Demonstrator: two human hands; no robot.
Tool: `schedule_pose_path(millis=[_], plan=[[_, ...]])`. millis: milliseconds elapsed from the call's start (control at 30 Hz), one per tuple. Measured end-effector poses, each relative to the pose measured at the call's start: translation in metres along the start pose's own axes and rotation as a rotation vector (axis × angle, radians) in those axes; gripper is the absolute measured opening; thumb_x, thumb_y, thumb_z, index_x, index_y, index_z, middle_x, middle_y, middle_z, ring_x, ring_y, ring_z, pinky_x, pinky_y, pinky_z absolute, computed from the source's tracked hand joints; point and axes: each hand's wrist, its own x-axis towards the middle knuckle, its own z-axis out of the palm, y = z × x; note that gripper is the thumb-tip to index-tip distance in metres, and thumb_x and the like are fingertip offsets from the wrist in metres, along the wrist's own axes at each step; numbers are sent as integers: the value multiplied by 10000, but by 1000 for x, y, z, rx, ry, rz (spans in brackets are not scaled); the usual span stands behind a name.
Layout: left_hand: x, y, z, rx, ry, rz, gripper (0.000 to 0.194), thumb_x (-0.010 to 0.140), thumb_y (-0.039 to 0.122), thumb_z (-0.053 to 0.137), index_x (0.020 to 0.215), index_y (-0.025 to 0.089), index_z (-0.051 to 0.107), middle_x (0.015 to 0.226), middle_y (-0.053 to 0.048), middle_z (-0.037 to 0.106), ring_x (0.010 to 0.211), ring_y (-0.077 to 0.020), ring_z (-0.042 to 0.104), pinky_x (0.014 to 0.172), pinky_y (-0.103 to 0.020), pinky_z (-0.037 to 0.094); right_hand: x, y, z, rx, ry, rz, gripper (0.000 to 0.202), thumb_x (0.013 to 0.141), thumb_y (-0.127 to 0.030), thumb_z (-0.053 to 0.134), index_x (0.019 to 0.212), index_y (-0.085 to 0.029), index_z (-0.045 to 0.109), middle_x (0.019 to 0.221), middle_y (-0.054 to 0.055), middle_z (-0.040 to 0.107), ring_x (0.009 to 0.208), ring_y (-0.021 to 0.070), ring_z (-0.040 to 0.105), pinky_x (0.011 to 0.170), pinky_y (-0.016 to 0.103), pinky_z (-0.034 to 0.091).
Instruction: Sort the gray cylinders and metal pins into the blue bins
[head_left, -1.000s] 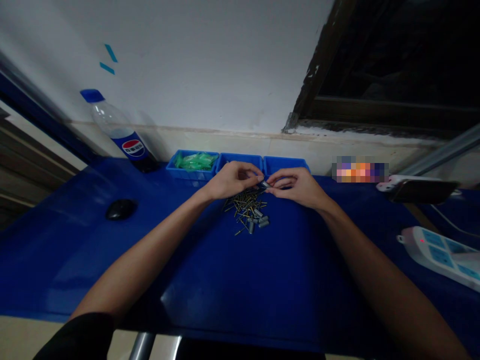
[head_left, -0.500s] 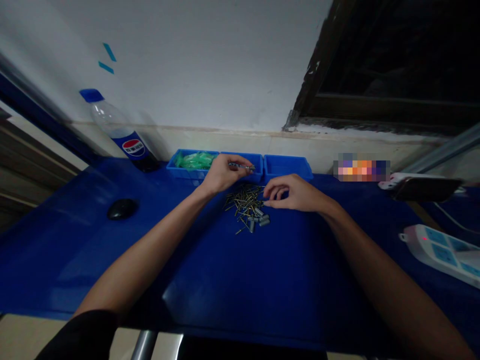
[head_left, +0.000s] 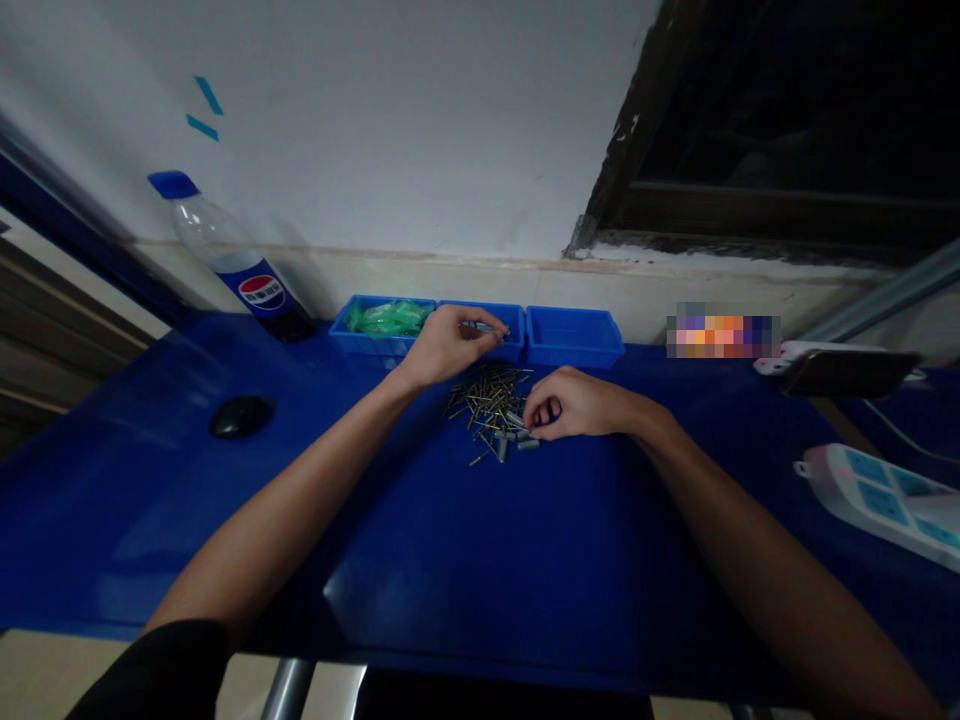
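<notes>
My left hand [head_left: 454, 345] hovers in front of the middle blue bin [head_left: 517, 345], its fingers closed around small silvery metal parts that are mostly hidden. Below it on the table lies a pile of thin brass-coloured and grey metal pins [head_left: 487, 395], which look like pop rivets. My right hand [head_left: 574, 402] is at the pile's right edge, with thumb and fingertips pinched together. What is between them is too small to make out. Several short grey cylinders [head_left: 529, 444] lie just beneath those fingertips.
Along the wall stand a left blue bin with a green plastic bag [head_left: 390, 318] and a right blue bin [head_left: 574, 340]. A cola bottle [head_left: 259, 290] and a black mouse [head_left: 240, 416] are at left. On the right are a phone [head_left: 851, 373] and a power strip [head_left: 877, 500].
My right hand has moved down toward the grey cylinders, and its fingers have closed. The left hand has stayed almost in place, fingers curled around the metal parts. The view has shifted slightly.
</notes>
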Motion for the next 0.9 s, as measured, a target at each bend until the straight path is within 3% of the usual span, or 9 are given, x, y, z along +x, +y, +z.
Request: schedule_pose_path(millis=[300,467,733,900], plan=[[-4,12,1,24,-35,26,258,841,312,685,964,125,815,979,-121,814,865,-205,760,824,-318,621,-6,4,-4,-67,26,85,96,722,-195,777,812,-182,807,717,20,744,649,164,666,632,290,485],[-4,13,3,12,-68,33,234,836,298,683,952,143,813,1023,-113,811,875,-197,759,856,-329,621,-14,2,-13,24,56,145,44,724,-210,757,759,-186,767,683,16,742,637,169,688,629,296,523],[-6,13,9,-10,-262,99,226,845,268,682,1003,155,798,1009,-100,807,900,-190,756,831,-317,611,-12,7,-17,304,437,82,231,733,-362,822,856,-192,725,823,36,746,760,179,694,776,351,589],[-8,13,13,-108,-336,45,264,858,266,689,1077,140,767,981,-100,810,891,-186,763,829,-319,613,-7,6,-14,330,562,51,294,722,-403,844,884,-201,706,894,42,719,782,176,656,788,366,578]])
